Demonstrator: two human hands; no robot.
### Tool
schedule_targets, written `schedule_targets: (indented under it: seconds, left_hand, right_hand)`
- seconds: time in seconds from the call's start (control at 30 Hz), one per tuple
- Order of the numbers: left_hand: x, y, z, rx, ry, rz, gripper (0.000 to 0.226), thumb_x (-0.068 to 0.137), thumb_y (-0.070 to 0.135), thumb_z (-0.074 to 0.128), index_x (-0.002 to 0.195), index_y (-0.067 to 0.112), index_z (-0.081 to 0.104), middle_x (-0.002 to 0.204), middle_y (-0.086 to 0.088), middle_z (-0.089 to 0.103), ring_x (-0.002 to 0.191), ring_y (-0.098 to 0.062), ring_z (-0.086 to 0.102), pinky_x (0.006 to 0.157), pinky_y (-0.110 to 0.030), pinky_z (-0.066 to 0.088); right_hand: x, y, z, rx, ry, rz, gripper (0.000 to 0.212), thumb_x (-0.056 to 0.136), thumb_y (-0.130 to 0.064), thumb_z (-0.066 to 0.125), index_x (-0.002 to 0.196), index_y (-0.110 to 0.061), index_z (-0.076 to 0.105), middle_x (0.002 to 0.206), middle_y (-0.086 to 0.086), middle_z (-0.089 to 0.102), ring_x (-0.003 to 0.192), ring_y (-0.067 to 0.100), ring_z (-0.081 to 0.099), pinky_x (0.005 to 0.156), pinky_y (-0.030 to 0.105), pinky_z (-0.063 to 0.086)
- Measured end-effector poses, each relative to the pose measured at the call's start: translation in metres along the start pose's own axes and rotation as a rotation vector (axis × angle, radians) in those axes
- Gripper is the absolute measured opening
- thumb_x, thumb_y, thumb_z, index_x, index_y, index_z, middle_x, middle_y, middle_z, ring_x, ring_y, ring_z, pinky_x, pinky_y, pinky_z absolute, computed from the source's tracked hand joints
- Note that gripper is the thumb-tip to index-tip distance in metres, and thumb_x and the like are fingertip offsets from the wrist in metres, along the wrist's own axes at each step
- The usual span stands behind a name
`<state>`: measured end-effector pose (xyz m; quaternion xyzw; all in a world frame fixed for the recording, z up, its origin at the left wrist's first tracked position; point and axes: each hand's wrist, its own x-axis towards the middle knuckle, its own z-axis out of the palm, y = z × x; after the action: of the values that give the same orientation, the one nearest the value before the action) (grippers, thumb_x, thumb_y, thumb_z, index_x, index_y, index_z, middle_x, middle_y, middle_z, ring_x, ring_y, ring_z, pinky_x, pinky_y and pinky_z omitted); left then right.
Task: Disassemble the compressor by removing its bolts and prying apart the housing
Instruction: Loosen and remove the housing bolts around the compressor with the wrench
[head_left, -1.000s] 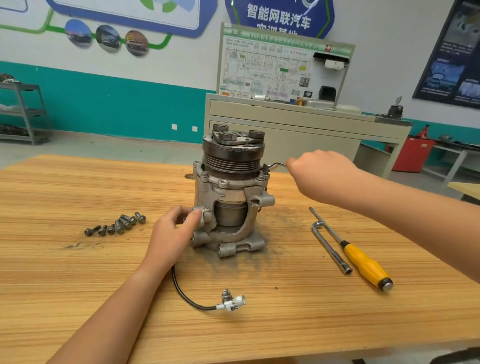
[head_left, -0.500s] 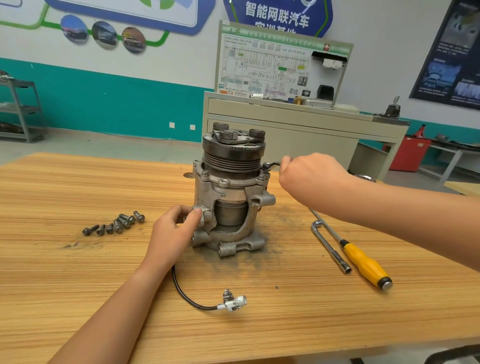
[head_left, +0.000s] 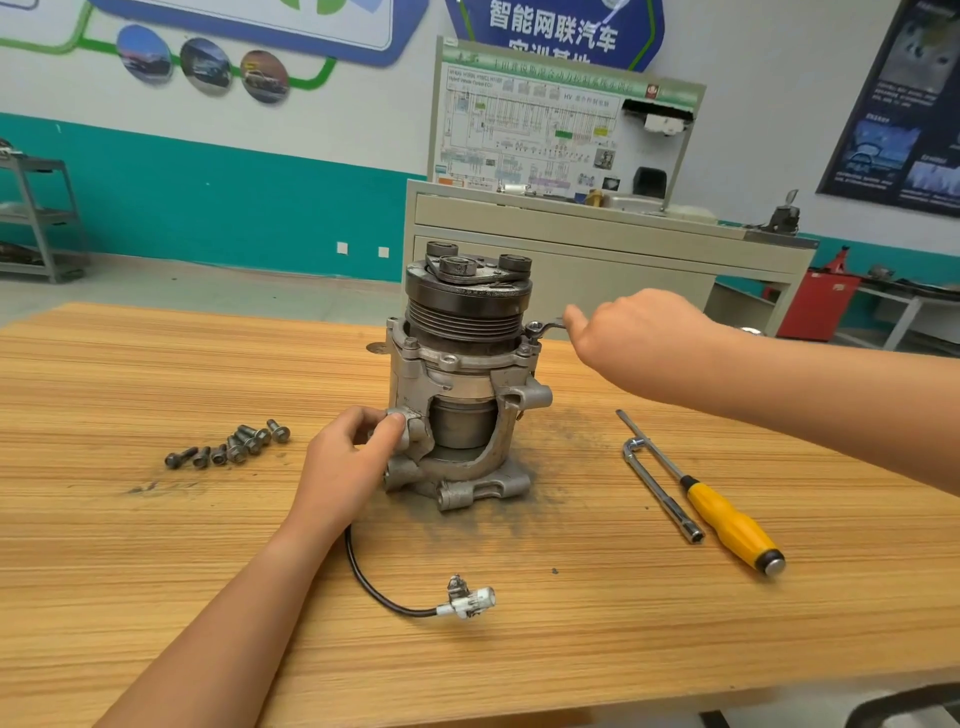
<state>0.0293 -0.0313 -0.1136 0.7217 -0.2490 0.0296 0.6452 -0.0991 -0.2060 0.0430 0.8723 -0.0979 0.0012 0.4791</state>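
Wood-grain desk (head_left: 156, 597) in a workshop classroom, with wall charts and a grey cabinet (head_left: 571, 234) behind. Fingers (head_left: 387, 426) of the left hand (head_left: 348, 462) curl round a lug low on the left of the compressor (head_left: 457, 374), bracing it. The compressor stands upright, pulley up, mid-frame on the desk. At upper right of it, the right hand (head_left: 639, 338) is closed on the shank of a wrench (head_left: 548, 326), thumb along it. The wrench's ring end sits over a flange bolt (head_left: 535, 328). Loose bolts (head_left: 228, 447) lie in a row at left, well apart from the compressor. A socket bar (head_left: 660, 488) and a screwdriver (head_left: 727, 525) lie side by side at right, untouched. A cable (head_left: 363, 577) trails from the base toward the near edge and ends in a plug (head_left: 467, 600). By my reading the task is partway along: several bolts are out, at least two remain in the flange, the housing is closed and prying has not begun. The wrench has open room to swing right and back. The desk's far edge runs not far behind, the near edge is well off, and the tools at right lie under the forearm's path.
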Motion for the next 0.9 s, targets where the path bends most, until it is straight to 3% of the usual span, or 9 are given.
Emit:
schedule_targets:
  seconds: [0.3, 0.4, 0.47, 0.57, 0.63, 0.9]
  left_hand:
    - [-0.002, 0.001, 0.000, 0.017, 0.003, -0.004, 0.018, 0.091, 0.029, 0.054, 0.082, 0.017, 0.065, 0.087, 0.000, 0.068, 0.089, -0.015, 0.061, 0.067, -0.016, 0.041]
    - [-0.001, 0.001, 0.000, 0.015, 0.004, -0.015, 0.020, 0.090, 0.029, 0.055, 0.083, 0.014, 0.065, 0.089, -0.005, 0.068, 0.091, -0.019, 0.061, 0.070, -0.019, 0.041]
    - [-0.001, 0.000, 0.000, 0.010, 0.005, -0.019, 0.021, 0.090, 0.029, 0.055, 0.083, 0.013, 0.065, 0.090, -0.007, 0.068, 0.091, -0.021, 0.061, 0.071, -0.020, 0.041]
    - [-0.001, 0.000, 0.000, 0.015, 0.005, -0.026, 0.022, 0.090, 0.031, 0.055, 0.083, 0.013, 0.066, 0.089, -0.006, 0.068, 0.091, -0.020, 0.061, 0.070, -0.020, 0.041]
    - [0.000, 0.000, 0.000, 0.015, 0.006, -0.027, 0.022, 0.090, 0.032, 0.055, 0.083, 0.014, 0.066, 0.089, -0.005, 0.068, 0.090, -0.019, 0.061, 0.070, -0.021, 0.041]
    - [0.000, 0.000, 0.001, 0.039, 0.025, -0.020, 0.021, 0.089, 0.030, 0.056, 0.077, 0.015, 0.064, 0.085, -0.003, 0.068, 0.081, -0.012, 0.059, 0.065, -0.019, 0.040]
  right_hand:
    - [-0.003, -0.017, -0.022, 0.176, -0.073, 0.076, 0.027, 0.089, 0.004, 0.047, 0.114, -0.002, 0.051, 0.060, 0.004, 0.029, 0.048, 0.018, 0.029, 0.041, 0.026, 0.025]
    - [-0.003, -0.027, -0.019, 0.231, -0.088, 0.125, 0.036, 0.089, 0.004, 0.049, 0.125, 0.002, 0.045, 0.062, 0.004, 0.026, 0.059, 0.023, 0.034, 0.048, 0.028, 0.033]
    - [-0.003, -0.026, -0.015, 0.229, -0.062, 0.143, 0.043, 0.089, 0.005, 0.047, 0.131, 0.004, 0.040, 0.062, 0.004, 0.030, 0.061, 0.023, 0.035, 0.043, 0.028, 0.029]
    - [-0.005, -0.018, 0.004, 0.214, 0.006, 0.150, 0.062, 0.088, 0.007, 0.044, 0.143, 0.005, 0.013, 0.063, 0.011, 0.037, 0.057, 0.023, 0.039, 0.038, 0.029, 0.024]
    - [-0.005, -0.016, 0.014, 0.216, 0.029, 0.139, 0.069, 0.088, 0.007, 0.044, 0.145, 0.001, 0.005, 0.062, 0.007, 0.034, 0.058, 0.023, 0.042, 0.038, 0.030, 0.026]
    - [-0.004, -0.010, 0.019, 0.129, 0.053, 0.093, 0.072, 0.088, 0.006, 0.047, 0.145, -0.001, 0.004, 0.062, 0.007, 0.034, 0.046, 0.019, 0.035, 0.035, 0.029, 0.027]
